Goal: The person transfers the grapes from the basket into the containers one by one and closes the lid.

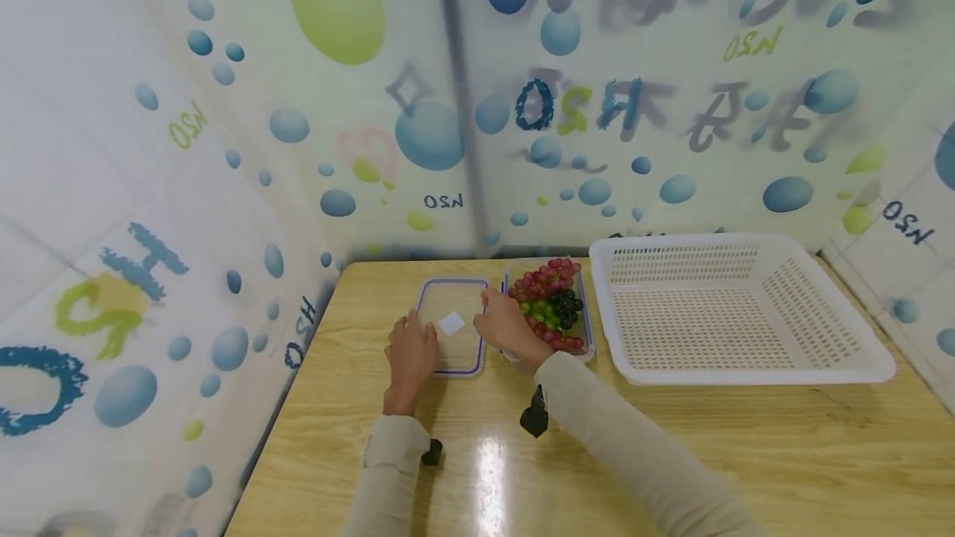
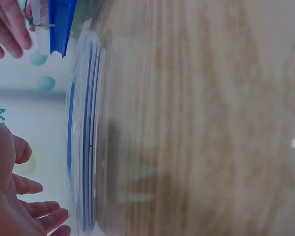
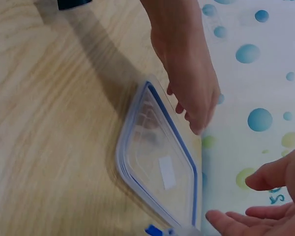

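Note:
A clear rectangular plastic lid [image 1: 462, 350] with a blue seal line and a white label [image 1: 451, 323] lies on the table. Seen edge-on in the left wrist view, the lid [image 2: 83, 147] shows several blue lines one over another. My left hand [image 1: 413, 350] is at its left edge, fingers spread and relaxed, holding nothing. My right hand [image 1: 511, 328] hovers by its right edge; the right wrist view shows that hand [image 3: 270, 206] with fingers loosely extended and nothing in them. Beside the right hand, a clear box [image 1: 589, 330] holds red, green and black grapes [image 1: 548, 280], partly hidden by the hand.
A large white perforated plastic basket [image 1: 627, 367] stands to the right of the grape box. Wood-grain table [image 1: 336, 437] extends in front, and a patterned curtain [image 1: 358, 214] hangs close behind its back edge. A blue clip flap [image 2: 61, 24] juts out from the grape box.

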The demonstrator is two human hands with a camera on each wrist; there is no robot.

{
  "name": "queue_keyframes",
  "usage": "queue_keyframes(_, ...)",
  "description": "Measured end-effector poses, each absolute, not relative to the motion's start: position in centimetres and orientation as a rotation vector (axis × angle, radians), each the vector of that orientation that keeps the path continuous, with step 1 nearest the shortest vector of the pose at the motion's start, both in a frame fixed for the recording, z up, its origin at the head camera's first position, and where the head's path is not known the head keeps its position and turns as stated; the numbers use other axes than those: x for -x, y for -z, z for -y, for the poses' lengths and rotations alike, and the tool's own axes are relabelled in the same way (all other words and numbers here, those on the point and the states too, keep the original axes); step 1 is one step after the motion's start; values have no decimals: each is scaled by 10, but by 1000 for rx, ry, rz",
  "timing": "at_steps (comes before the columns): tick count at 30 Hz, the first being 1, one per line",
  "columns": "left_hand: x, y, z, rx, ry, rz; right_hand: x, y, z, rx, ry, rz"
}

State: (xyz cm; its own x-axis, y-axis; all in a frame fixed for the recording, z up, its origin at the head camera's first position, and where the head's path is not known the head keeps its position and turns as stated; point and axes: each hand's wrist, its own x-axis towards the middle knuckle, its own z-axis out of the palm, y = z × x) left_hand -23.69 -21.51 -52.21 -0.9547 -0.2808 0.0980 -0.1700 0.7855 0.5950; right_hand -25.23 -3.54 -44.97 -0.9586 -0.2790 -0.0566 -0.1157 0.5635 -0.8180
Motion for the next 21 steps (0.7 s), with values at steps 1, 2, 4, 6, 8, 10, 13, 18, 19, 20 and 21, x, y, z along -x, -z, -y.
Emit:
queue_keyframes(1, 238, 522, 217, -366, 909, 2799, 251, 452, 39, 329, 1337, -2602)
queue_keyframes(2, 238, 522, 217, -375, 917, 2798, 250, 454, 41, 325, 1331, -2585)
queue_keyframes(4, 238, 521, 218, -389, 936, 2800, 248, 457, 47, 296, 1331, -2553)
queue_keyframes(6, 238, 519, 218, -400, 962, 2799, 247, 460, 52, 264, 1316, -2538)
queue_keyframes(8, 238, 518, 218, -407, 983, 2798, 247, 463, 56, 235, 1299, -2527)
queue_keyframes(10, 239, 517, 218, -414, 1000, 2801, 248, 467, 60, 220, 1266, -2535)
queue_keyframes(13, 239, 517, 219, -412, 1026, 2804, 247, 471, 64, 210, 1218, -2533)
queue_keyframes(18, 241, 519, 222, -405, 1040, 2816, 248, 476, 67, 217, 1165, -2558)
queue_keyframes(19, 241, 520, 223, -405, 1039, 2820, 249, 477, 68, 220, 1162, -2569)
queue_keyframes(20, 241, 521, 224, -405, 1042, 2824, 249, 478, 68, 219, 1163, -2578)
queue_keyframes(21, 241, 522, 224, -405, 1042, 2828, 249, 479, 69, 218, 1167, -2580)
